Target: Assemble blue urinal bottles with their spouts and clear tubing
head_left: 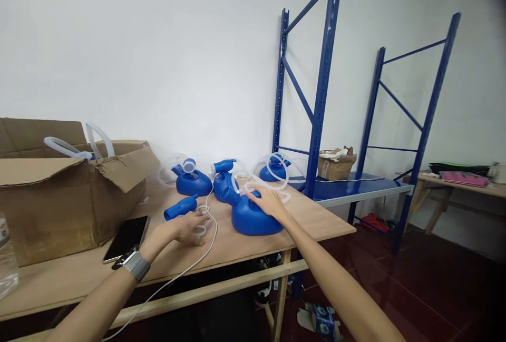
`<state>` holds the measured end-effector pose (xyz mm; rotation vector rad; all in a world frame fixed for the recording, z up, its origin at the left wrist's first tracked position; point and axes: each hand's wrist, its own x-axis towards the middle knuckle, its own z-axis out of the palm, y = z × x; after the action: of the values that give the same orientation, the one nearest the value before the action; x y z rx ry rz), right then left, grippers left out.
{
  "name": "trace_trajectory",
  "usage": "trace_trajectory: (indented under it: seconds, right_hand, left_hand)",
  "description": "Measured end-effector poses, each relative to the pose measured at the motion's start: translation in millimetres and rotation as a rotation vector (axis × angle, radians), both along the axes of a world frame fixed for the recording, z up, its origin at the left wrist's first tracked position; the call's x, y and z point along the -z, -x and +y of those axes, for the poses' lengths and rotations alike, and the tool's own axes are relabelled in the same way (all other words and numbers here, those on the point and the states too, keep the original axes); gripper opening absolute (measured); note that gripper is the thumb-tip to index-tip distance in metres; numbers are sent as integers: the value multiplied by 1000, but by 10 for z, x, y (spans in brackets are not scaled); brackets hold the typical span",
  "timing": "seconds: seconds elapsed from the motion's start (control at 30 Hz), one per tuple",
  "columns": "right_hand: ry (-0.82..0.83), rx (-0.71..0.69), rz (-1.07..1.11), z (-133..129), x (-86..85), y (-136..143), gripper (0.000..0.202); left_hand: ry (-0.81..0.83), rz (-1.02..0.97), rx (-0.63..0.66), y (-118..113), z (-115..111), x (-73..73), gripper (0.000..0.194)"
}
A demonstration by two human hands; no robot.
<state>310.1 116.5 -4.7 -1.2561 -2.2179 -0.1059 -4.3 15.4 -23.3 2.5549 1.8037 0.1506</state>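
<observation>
My right hand (269, 201) is wrapped over the top of a blue plastic urinal bottle (255, 221) that stands on the wooden table, its open neck pointing up and left. Low over the tabletop, my left hand (192, 227) has its fingers apart beside a small white ring (201, 230). Just behind that hand lies a loose blue funnel piece (181, 208). Farther back are more blue bottles: one with a white-rimmed mouth (193, 183), one tipped up (223, 186) and one near the rack (272, 169). Clear coiled tubing (285, 194) runs among them.
An open cardboard box (47, 210) with tubing poking out stands at the left. Before it lie a phone (126, 237) and a clear plastic bottle (7, 263). A white cable (209, 247) crosses the table edge. A blue metal rack (323, 84) stands at the right.
</observation>
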Motion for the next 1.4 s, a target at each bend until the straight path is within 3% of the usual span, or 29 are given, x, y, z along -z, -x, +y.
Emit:
trace_trajectory:
  seconds: [0.07,0.2,0.47,0.63,0.83,0.97,1.03,1.1,1.2,1.3,1.4]
  right_hand:
    - [6,7,7,9,17,19,58]
    - [13,-7,46,27,16,28,56]
    - [19,-83,89,109,30,-15,55]
    - [0,-174,62,197,67,12,52]
    - [-99,-240,55,272,129,47,45]
    - [-255,-227,27,290,127,95,42]
    - [-335,-239,16,189,137,227,42]
    - [-336,-359,-55,-18,177,481,41]
    - [-179,-578,-275,-420,288,1051,36]
    - [-62,-435,-356,-688,406,1587,32]
    - [20,-380,-399,-704,474,1790,29]
  left_hand:
    - [80,-27,0,-5,-60,-11,69]
    - [14,-44,-31,71,-236,56,68]
    - [-164,-172,-123,625,-596,486,65]
    - [-192,-229,-179,668,-728,708,63]
    - [-204,-252,-210,596,-749,749,61]
    - [-188,-257,-234,580,-760,733,63]
    - [-170,-250,-245,571,-766,719,63]
    - [-158,-246,-253,564,-770,708,64]
    - [-180,-252,-246,558,-775,704,62]
    - [-197,-260,-238,558,-778,711,60]
    - [-188,-264,-230,559,-774,716,59]
